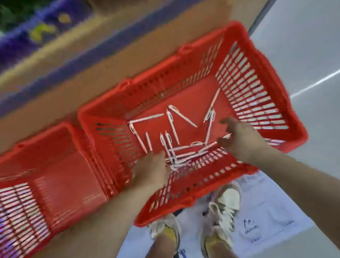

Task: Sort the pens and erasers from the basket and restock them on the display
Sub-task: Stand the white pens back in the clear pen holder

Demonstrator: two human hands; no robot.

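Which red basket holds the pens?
The right basket: white pens lie scattered on its floor. The left basket shows none.

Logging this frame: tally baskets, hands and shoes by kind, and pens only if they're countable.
Red slatted plastic baskets: 2 (pen basket, left basket)
Bare hands: 2 (left hand, right hand)
White-and-yellow sneakers: 2
White pens: overlapped and blurred, no exact count
Total counted: 6
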